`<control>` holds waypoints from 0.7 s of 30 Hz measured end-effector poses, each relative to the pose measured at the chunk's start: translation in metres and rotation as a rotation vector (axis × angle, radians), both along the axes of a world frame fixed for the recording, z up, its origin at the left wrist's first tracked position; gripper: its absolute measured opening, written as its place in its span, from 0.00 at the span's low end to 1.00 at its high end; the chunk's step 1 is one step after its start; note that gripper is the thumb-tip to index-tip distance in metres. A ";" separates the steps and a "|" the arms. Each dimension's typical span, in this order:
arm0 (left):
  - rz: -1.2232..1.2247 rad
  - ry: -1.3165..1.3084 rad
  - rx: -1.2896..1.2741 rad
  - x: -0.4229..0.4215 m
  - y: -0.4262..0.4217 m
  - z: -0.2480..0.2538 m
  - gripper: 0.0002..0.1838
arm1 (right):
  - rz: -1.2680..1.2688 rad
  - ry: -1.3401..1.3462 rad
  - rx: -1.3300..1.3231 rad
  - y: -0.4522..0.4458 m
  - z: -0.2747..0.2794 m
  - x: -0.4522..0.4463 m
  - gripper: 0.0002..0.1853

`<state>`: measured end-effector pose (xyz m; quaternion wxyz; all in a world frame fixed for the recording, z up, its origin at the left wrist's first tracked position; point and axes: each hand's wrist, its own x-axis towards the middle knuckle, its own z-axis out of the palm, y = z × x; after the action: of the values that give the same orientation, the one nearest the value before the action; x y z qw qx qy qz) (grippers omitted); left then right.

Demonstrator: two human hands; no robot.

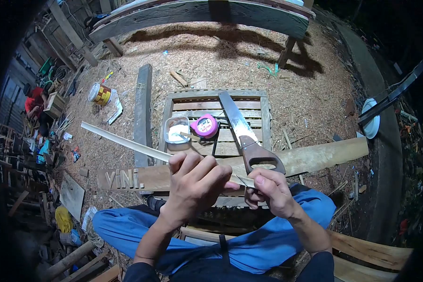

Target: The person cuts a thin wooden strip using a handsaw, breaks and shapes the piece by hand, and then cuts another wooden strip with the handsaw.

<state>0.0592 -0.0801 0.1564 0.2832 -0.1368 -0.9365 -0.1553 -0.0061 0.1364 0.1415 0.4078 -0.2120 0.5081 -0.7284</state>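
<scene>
A long, thin, pale wooden strip [122, 140] slants from the upper left into my left hand [192, 185], whose fingers are wrapped round it. Its near end reaches my right hand [273, 191], where thumb and fingers pinch it. A thin dark line crosses the strip by my right fingertips; whether it is a blade or a pencil I cannot tell. Just beyond my hands lies a handsaw [237, 120], its brown handle close to my right hand. Under my hands a long wooden board [324, 154] carries raised wooden letters [122, 179] at its left end.
On a slatted wooden table [264, 120] are a pink tape measure [205, 126] and a clear tub of white stuff [178, 130]. A dark plank [143, 103] and a yellow-checked bucket [100, 94] lie left. A bench [197, 21] stands behind. A person in red [34, 102] sits far left.
</scene>
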 end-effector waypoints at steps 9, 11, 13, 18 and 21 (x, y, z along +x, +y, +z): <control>-0.052 -0.065 0.088 -0.007 -0.008 0.000 0.13 | -0.170 0.676 0.254 -0.005 0.003 -0.009 0.12; -0.047 -0.054 0.022 -0.009 -0.010 0.001 0.10 | -0.341 1.110 0.276 -0.011 -0.008 -0.017 0.07; -0.048 -0.050 0.019 -0.011 -0.012 0.000 0.10 | -0.368 1.260 0.333 -0.013 -0.005 -0.020 0.08; -0.027 -0.061 -0.010 -0.007 -0.009 0.000 0.09 | -0.494 1.649 0.446 -0.016 -0.008 -0.024 0.13; -0.027 0.001 0.037 -0.005 -0.008 -0.004 0.10 | -0.586 1.778 0.384 -0.015 -0.006 -0.027 0.14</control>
<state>0.0540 -0.0883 0.1525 0.2843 -0.1441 -0.9313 -0.1762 -0.0330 0.1212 0.1359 -0.2985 -0.4817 0.7756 -0.2780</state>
